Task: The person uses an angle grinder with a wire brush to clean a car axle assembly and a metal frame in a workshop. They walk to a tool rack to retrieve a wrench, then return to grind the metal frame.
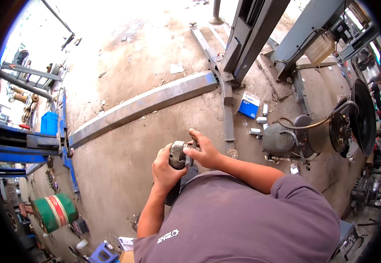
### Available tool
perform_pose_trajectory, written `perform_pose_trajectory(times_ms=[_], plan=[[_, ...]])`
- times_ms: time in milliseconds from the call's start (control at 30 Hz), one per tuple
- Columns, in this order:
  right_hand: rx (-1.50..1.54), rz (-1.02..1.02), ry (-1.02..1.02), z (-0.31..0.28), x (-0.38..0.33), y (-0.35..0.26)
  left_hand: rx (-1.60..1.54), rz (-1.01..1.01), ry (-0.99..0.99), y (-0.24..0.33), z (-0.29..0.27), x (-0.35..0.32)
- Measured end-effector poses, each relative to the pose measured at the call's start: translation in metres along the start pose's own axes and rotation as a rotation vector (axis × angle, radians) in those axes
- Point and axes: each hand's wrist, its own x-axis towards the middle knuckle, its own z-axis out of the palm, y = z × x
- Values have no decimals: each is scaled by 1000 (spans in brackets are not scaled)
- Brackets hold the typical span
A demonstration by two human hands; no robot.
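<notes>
A grey, worn metal part (177,155) with a rounded body and a small hole is held in front of my waist, over the concrete floor. My left hand (163,166) is wrapped round its left side, thumb across the near end. At its right side, my right hand (202,151) grips a dark, slim metal piece (193,151) that stands up between thumb and fingers. That piece meets or lies close against the grey part; my fingers cover the join. Its exact kind is too small to make out.
A long steel beam (142,107) crosses the floor ahead, meeting a lift post (252,39). To the right are a blue-and-white box (248,105), several small cans and a grey tank (278,138) with a hose. A green drum (54,212) lies at left, near a blue steel frame (24,151).
</notes>
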Motion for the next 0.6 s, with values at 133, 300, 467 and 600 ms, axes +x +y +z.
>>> perform_pose_trajectory(times_ms=[133,300,467,600], plan=[[461,165,254,-14,58,-21,7,206,-84,-17,-8,90],[1140,651,84,-75,111,-38,108,632,-169,-24,7,194],[1495,626,-125,-118,166,-18,191,1048,-344,-29,41,311],[1597,647,7,-153,230,-4,212,1294,-413,-25,71,415]])
